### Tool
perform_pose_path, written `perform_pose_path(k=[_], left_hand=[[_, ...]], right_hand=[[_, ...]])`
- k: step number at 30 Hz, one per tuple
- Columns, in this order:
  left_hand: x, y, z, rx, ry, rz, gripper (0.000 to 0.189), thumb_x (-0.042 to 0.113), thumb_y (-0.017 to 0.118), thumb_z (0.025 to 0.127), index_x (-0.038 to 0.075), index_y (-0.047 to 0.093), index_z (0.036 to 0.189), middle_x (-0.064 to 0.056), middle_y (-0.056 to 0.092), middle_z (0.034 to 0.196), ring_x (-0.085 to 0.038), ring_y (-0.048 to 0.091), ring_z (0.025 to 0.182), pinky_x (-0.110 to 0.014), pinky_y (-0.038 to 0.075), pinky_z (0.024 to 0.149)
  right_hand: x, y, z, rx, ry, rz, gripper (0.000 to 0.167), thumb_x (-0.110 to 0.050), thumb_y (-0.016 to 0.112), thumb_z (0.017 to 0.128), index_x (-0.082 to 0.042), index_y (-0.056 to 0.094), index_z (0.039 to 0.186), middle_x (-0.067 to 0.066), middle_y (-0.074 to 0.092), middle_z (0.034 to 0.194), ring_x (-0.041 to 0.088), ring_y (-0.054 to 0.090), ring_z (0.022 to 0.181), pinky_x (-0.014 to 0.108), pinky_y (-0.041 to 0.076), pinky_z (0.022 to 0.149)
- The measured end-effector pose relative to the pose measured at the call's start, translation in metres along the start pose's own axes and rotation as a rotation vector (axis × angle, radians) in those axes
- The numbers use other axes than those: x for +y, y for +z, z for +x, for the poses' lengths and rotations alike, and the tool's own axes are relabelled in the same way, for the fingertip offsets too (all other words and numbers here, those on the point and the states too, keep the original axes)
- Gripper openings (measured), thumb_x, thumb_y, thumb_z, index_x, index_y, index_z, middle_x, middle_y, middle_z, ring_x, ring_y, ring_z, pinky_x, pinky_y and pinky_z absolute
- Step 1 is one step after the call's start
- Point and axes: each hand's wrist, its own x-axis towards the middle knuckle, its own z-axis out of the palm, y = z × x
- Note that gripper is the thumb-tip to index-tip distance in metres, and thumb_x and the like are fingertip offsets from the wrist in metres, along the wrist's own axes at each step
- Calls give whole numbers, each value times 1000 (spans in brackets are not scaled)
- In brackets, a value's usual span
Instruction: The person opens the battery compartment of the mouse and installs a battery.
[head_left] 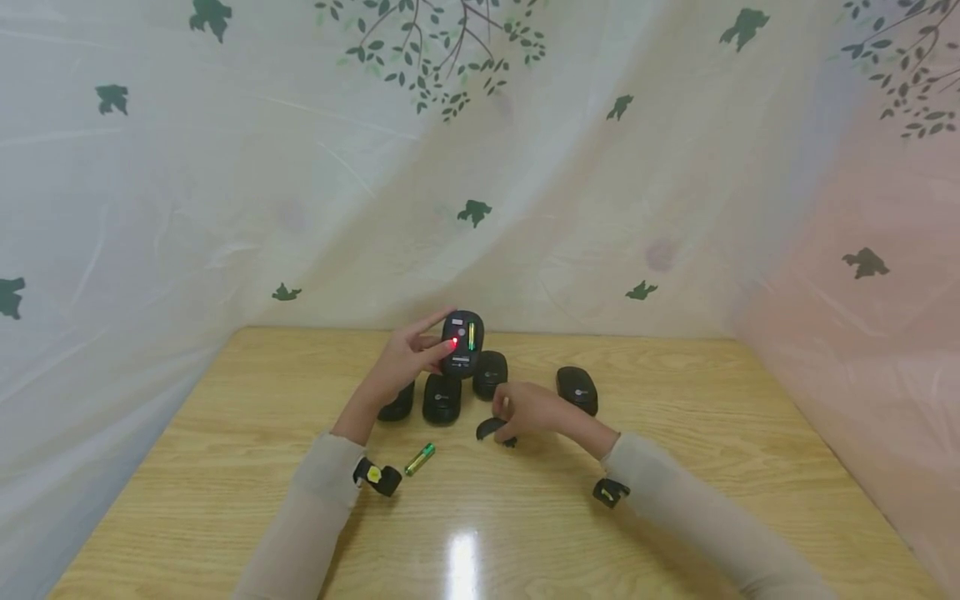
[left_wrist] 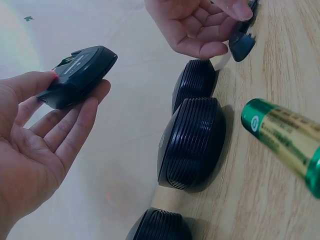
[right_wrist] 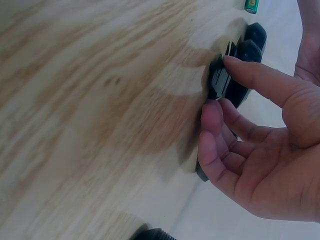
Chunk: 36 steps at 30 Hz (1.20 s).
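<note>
My left hand (head_left: 405, 357) holds a black computer mouse (head_left: 463, 363) above the table, its underside turned toward the head view. A green and gold battery (head_left: 472, 336) lies in the mouse's uncovered compartment, and a red light glows near my thumb. Low over the wood, my right hand (head_left: 531, 407) pinches a curved black battery cover (head_left: 489, 428) between thumb and fingers. In the left wrist view, that cover (left_wrist: 242, 47) tilts beside the fingertips. A loose green and gold battery (head_left: 420, 459) rests on the table between the forearms.
Behind the hands stand several black mice: one by the left wrist (head_left: 399, 405), one in the middle (head_left: 442, 402), one farther back (head_left: 491, 372). Another mouse (head_left: 577, 388) sits beside the right wrist. A printed cloth (head_left: 360, 233) hangs behind the wooden table (head_left: 660, 367).
</note>
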Motion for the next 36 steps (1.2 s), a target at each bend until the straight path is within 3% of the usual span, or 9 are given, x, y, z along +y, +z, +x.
perform_pose_path(k=[8,19,28,32,36], left_hand=[[1,0,0,5,5,6,59,10,62,102,15,42,156,-24,56,145,-20,74,88,-32,63,76],[-2,1,0,2,13,12,58,10,63,101,19,44,156,-19,48,154,-20,74,90,-32,63,75],[-1,1,-2,9,5,16,57,10,62,102,21,45,155,-16,47,156,-21,74,94,-34,63,76],[0,1,-2,10,1,15,57,11,63,102,25,46,155,-13,46,157,-27,72,104,-36,63,77],[1,1,-3,9,7,15,58,10,63,102,21,45,155,-14,46,156,-30,71,108,-38,63,78]], right_hand=[[-1,1,2,-24,-37,32,31,-2,85,74,-9,68,100,5,67,93,15,58,79,26,48,67],[3,1,2,-101,-93,129,32,4,78,70,-9,72,98,1,64,80,13,54,71,24,43,63],[2,-9,2,-168,-127,173,26,-2,81,79,-11,71,102,3,68,91,17,61,84,28,48,75],[2,-14,3,-213,-154,187,25,-1,80,83,-10,71,105,3,69,89,15,61,80,27,49,72],[1,-18,3,-241,-192,185,29,0,76,86,-10,72,113,2,70,94,14,61,81,26,50,74]])
